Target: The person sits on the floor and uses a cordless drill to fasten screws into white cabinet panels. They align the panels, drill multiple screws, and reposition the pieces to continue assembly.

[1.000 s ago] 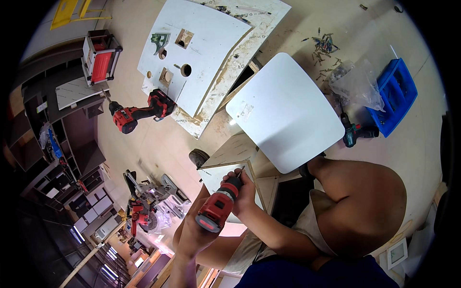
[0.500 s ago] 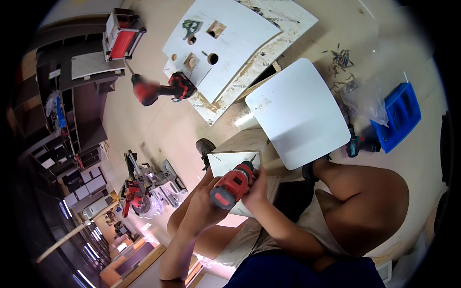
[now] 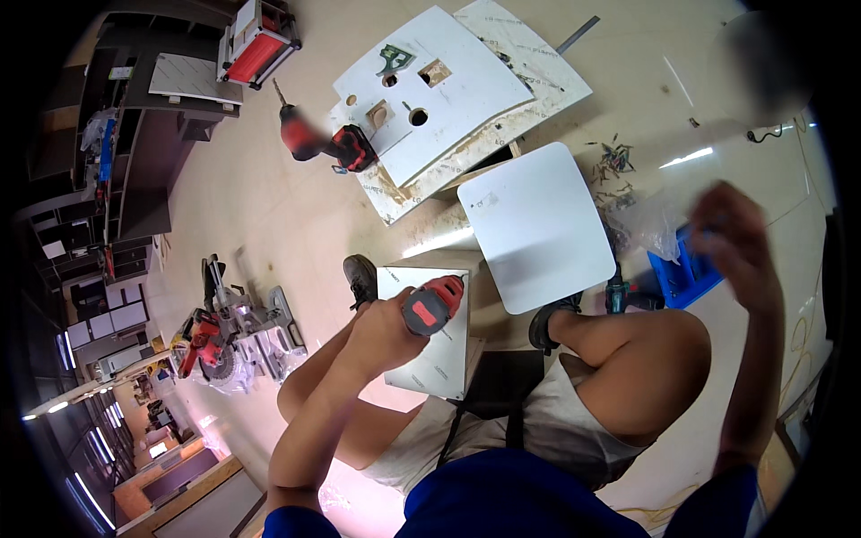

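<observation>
My left hand (image 3: 386,336) is closed round the grip of a red and black power drill (image 3: 432,307). The drill is over a white panel-topped box (image 3: 421,370) between my legs, its front end near the panel's upper right corner. Whether its bit touches the panel I cannot see. My right hand (image 3: 734,235) is off the drill, raised at the right over a blue tray (image 3: 686,273). Motion smears its fingers, so what they hold, if anything, does not show.
A white rounded board (image 3: 538,229) lies ahead of my right foot. Beyond are stacked panels with holes (image 3: 466,99), another red drill (image 3: 309,139) and scattered screws (image 3: 614,160). A dark green drill (image 3: 619,294) lies beside the tray; a mitre saw (image 3: 211,345) stands left.
My right hand has left the drill and swung out to the right toward the blue tray. My left hand still holds the drill, and the view has shifted.
</observation>
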Demonstrator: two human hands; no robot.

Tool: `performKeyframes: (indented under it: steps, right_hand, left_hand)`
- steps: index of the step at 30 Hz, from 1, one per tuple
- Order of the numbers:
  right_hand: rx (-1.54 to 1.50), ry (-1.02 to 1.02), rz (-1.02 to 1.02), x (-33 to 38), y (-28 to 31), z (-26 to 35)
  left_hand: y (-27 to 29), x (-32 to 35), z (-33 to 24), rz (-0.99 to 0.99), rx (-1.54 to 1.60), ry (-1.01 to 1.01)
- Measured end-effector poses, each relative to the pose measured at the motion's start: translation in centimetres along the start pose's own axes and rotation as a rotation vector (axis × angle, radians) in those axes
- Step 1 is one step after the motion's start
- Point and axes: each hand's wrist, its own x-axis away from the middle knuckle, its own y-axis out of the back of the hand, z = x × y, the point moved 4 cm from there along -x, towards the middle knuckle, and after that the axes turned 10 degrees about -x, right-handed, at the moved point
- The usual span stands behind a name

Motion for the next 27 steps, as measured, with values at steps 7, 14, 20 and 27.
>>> performKeyframes:
  steps: [7,14,20,27]
  right_hand:
    - [0.141,0.06,0.404,-2.2,-13.4,-22.6]
    - [0.389,0.395,0.516,-5.1,-25.4,-29.8]
    - [0.431,0.423,0.395,-6.8,-29.0,-29.9]
    - [0.499,0.509,0.294,-6.6,-29.6,-30.0]
  left_hand:
    - [1.2,-1.3,-0.7,-0.001,0.069,-0.072]
    - [1.0,-1.6,-1.1,0.025,0.075,-0.019]
    - [1.3,-1.5,-2.3,0.077,0.122,0.047]
    - [0.5,-1.4,-2.2,0.116,0.076,0.02]
